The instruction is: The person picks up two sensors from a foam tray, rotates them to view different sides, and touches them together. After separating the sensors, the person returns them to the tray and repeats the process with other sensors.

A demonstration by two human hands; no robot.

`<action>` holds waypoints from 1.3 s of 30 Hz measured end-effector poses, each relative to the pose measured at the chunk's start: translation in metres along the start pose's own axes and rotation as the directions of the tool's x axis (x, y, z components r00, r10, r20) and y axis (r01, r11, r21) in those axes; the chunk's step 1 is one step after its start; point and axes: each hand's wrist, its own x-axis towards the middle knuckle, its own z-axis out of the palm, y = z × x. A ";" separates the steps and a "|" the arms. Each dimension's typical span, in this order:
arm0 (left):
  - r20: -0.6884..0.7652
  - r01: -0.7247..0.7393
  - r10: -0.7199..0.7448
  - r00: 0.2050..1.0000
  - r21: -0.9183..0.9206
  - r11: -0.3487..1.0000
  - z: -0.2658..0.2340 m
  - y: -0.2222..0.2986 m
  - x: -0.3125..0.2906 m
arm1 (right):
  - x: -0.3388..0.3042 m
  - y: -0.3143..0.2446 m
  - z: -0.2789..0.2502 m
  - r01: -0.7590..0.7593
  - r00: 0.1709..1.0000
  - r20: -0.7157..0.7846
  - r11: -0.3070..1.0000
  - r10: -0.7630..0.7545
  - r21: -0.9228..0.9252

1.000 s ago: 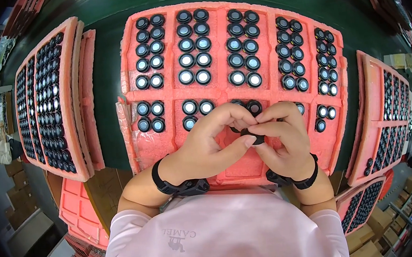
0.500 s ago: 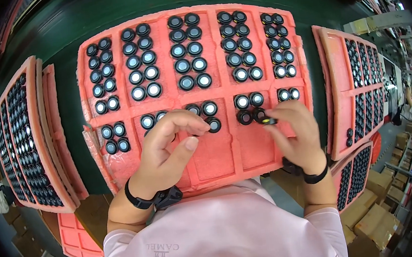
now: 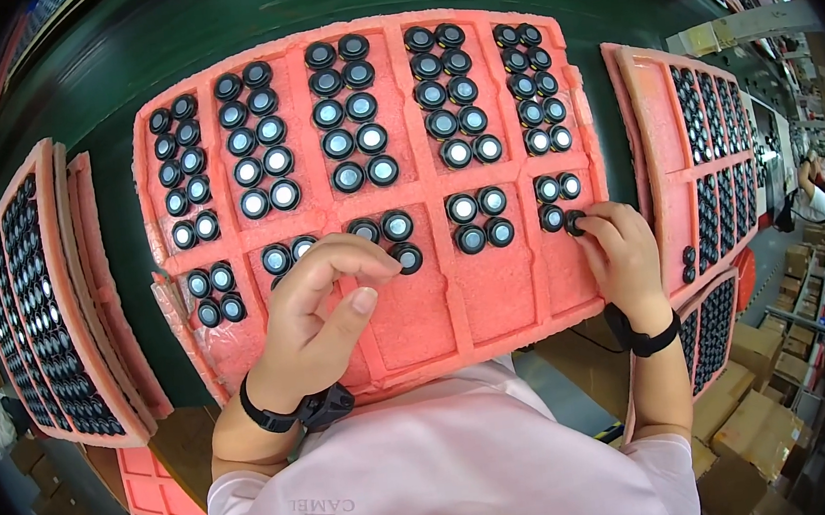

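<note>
In front of me lies a pink foam tray divided into compartments, with pairs of round black parts with silvery faces in rows. My right hand is at the tray's right side, thumb and fingertips closed on one round black part in the nearer right compartment. That part sits beside another in its row. My left hand hovers over the nearer middle-left compartments, fingers curved and thumb apart, with nothing seen in it. Its index fingertip is close to a round part; the hand hides some parts beneath it.
Stacked pink trays full of similar parts stand at the left and at the right. Below the right stack is another filled tray. A green surface runs behind. Cardboard boxes sit at lower right.
My right hand has moved right, from the fourth nearer compartment to the fifth, where two more parts now show. The tray appears shifted slightly left in view. My left hand keeps nearly the same pose.
</note>
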 end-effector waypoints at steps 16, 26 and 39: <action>-0.089 0.042 -0.035 0.995 0.070 0.997 0.008 0.005 0.001 | -0.053 0.041 -0.041 -0.290 0.947 -0.144 0.957 0.286 -0.002; -0.068 0.040 -0.034 0.997 0.091 0.995 0.006 0.003 0.001 | -0.156 0.094 -0.055 -0.744 0.664 -0.101 0.668 0.741 0.007; -0.064 0.037 -0.033 0.997 0.065 0.997 0.009 0.004 -0.001 | -0.153 0.105 -0.058 -0.732 0.661 -0.075 0.663 0.747 0.157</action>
